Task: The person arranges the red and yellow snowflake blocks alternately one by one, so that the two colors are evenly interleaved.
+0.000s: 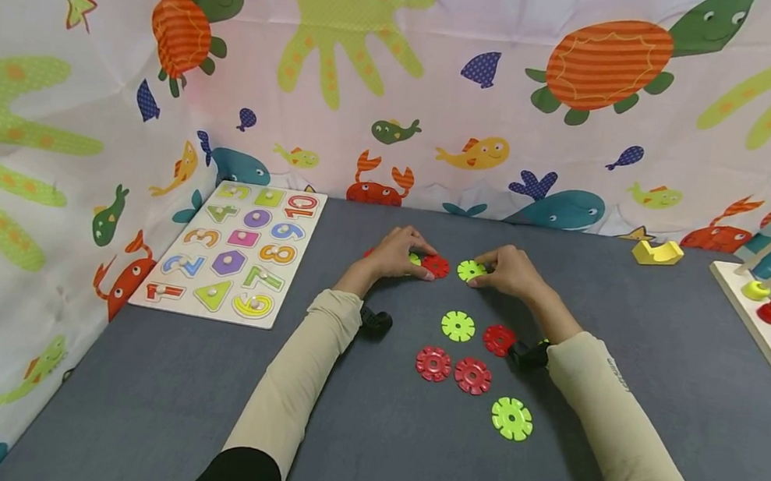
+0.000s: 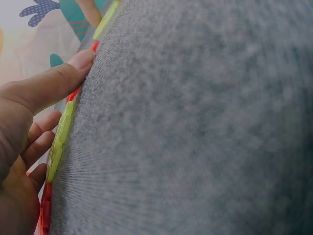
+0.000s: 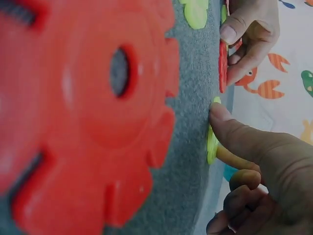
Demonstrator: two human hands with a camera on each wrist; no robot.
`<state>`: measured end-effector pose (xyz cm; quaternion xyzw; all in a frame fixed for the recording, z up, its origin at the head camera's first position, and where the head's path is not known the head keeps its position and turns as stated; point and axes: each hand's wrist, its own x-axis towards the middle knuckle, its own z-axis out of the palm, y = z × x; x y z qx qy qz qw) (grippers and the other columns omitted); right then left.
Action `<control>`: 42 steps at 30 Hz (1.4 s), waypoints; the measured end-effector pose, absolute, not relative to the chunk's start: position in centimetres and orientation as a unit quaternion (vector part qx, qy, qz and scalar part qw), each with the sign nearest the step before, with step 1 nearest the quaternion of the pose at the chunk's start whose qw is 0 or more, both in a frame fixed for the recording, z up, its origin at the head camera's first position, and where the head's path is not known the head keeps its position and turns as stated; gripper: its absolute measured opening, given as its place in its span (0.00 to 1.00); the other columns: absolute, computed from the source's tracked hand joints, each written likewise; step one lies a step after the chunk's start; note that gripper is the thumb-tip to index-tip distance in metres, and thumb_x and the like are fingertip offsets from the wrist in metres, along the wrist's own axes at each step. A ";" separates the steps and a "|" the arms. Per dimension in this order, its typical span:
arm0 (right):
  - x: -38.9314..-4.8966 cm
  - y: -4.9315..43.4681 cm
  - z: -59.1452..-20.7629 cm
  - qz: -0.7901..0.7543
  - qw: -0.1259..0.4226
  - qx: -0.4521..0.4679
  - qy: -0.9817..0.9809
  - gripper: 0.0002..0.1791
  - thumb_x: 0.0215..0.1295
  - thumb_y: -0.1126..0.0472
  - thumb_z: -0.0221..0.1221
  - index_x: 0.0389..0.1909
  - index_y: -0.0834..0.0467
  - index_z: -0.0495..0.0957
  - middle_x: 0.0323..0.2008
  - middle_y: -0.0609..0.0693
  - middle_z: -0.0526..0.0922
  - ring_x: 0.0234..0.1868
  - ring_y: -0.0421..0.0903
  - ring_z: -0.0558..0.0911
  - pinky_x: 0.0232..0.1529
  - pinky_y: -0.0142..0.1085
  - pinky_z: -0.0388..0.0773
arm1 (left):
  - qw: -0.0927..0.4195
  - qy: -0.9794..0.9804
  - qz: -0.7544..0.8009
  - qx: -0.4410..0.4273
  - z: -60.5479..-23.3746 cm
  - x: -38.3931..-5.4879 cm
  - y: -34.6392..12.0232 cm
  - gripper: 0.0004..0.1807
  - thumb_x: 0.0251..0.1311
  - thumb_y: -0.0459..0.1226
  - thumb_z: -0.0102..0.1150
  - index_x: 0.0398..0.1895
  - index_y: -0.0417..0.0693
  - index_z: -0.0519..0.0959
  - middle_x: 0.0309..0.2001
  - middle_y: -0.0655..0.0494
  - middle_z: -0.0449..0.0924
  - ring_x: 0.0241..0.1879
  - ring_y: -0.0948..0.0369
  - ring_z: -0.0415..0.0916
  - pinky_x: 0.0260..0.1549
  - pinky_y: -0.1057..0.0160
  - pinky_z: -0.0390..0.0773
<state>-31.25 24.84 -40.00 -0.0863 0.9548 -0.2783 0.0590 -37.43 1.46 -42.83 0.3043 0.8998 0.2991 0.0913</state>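
Observation:
My left hand [image 1: 400, 254] holds a red notched disc [image 1: 435, 266] by its edge with thumb and fingers. A green disc [image 2: 60, 142] and another red disc [image 2: 45, 208] line up beside it, partly hidden by that hand in the head view. To the right, my right hand [image 1: 511, 272] pinches a green notched disc [image 1: 471, 271] between thumb and finger. In the right wrist view a small gap shows between this green disc [image 3: 212, 139] and the red disc [image 3: 223, 66] at the left hand.
Nearer on the grey table [image 1: 350, 441] lie a green disc [image 1: 457, 326], several red discs [image 1: 433, 363] and another green disc [image 1: 512, 419]. A number puzzle board [image 1: 222, 255] is at left. On the right stand a peg stacker [image 1: 765, 320] and a yellow block [image 1: 658, 253].

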 end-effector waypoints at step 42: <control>-22.0 21.6 -39.4 -0.260 0.158 -0.359 0.882 0.32 0.47 0.49 0.68 0.56 0.51 0.76 0.27 0.49 0.71 0.27 0.40 0.64 0.28 0.29 0.61 | 0.096 0.889 0.288 0.343 -42.6 -37.2 6.2 0.26 0.44 0.49 0.70 0.50 0.59 0.80 0.51 0.52 0.67 0.53 0.57 0.60 0.53 0.57 0.63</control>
